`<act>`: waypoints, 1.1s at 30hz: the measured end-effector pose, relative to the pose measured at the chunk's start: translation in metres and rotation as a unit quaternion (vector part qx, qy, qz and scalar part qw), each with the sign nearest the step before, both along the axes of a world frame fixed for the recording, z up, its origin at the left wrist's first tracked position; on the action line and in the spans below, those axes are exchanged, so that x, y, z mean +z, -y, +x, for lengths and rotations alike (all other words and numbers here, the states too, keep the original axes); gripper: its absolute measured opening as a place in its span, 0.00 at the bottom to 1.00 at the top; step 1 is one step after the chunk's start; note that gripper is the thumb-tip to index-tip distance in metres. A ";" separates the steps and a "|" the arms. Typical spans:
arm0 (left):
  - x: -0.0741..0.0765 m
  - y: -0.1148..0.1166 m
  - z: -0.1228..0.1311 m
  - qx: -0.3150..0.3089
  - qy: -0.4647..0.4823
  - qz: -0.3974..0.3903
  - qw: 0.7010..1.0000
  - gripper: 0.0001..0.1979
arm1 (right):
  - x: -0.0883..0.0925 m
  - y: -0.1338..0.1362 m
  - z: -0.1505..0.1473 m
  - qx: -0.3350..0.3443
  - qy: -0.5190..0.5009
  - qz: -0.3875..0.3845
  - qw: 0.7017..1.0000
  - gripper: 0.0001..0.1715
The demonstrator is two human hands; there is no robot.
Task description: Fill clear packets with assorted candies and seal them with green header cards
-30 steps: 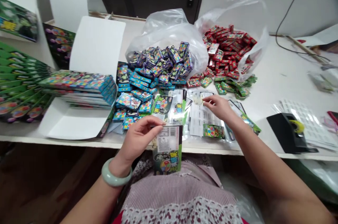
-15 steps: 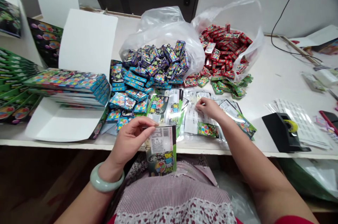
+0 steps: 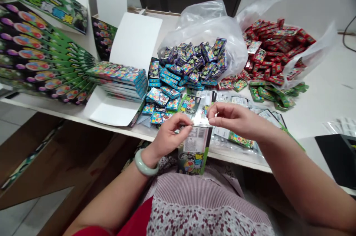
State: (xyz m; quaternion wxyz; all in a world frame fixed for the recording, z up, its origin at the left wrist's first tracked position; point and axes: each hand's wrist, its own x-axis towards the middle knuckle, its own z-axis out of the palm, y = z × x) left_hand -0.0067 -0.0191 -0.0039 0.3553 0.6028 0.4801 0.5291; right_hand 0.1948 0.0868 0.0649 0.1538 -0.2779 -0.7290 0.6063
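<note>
My left hand [image 3: 169, 137] pinches the top left edge of a small green printed pouch [image 3: 194, 152] held upright over my lap. My right hand [image 3: 236, 119] has its fingers pinched together at the pouch's top right edge, over its clear flap. Behind the hands, more printed pouches [image 3: 191, 104] and clear sleeves [image 3: 239, 100] lie flat on the white table [image 3: 319, 98]. Small blue boxes [image 3: 160, 97] are heaped just beyond my left hand.
A clear bag of purple-blue boxes [image 3: 194, 58] and another of red boxes [image 3: 272, 50] stand at the back. Green boxes [image 3: 283, 95] lie by the red ones. An open white carton [image 3: 122, 80] holds stacked blue packs; green cartons [image 3: 41, 58] are piled left. A black object [image 3: 338, 158] sits right.
My right hand left the sleeves on the table and came to the pouch's top edge. My left hand raised the pouch slightly. The camera swung left.
</note>
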 end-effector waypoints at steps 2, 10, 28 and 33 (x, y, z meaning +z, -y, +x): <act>0.001 0.001 0.000 -0.002 -0.007 -0.003 1.000 0.01 | 0.000 0.003 -0.015 0.018 0.008 -0.001 1.000 0.08; 0.000 0.000 -0.001 0.001 -0.001 0.006 1.000 0.02 | -0.010 -0.003 -0.032 0.039 0.082 -0.008 0.996 0.10; -0.005 0.000 0.002 0.046 0.003 0.042 0.998 0.08 | -0.021 -0.010 -0.044 0.035 0.098 -0.073 0.992 0.06; 0.001 0.006 -0.003 0.054 -0.085 0.021 0.995 0.11 | -0.026 -0.009 -0.056 0.027 0.142 -0.280 0.949 0.06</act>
